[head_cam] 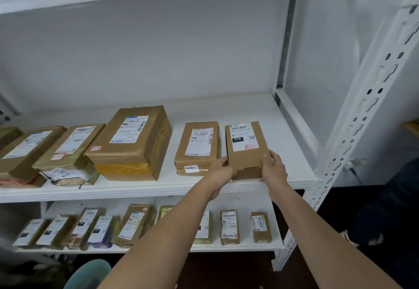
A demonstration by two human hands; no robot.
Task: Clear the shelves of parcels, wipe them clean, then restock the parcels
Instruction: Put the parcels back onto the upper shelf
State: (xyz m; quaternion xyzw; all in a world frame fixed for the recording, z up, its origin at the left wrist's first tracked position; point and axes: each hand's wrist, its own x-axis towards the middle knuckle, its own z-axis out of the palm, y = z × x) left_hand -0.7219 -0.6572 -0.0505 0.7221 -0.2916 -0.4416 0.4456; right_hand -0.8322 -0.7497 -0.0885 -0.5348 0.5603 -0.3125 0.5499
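Both bare forearms reach up from the bottom of the view, and the left hand (223, 169) and right hand (273, 167) grip the near corners of a small brown parcel (247, 148), fingers curled round its sides. It lies flat at the right end of the middle shelf (292, 129), at the front edge, just beside a taped parcel (197, 148) on its left. Further left along that shelf sit a large box (132, 143) and flatter parcels, while the lower shelf (277, 246) carries a row of small packets.
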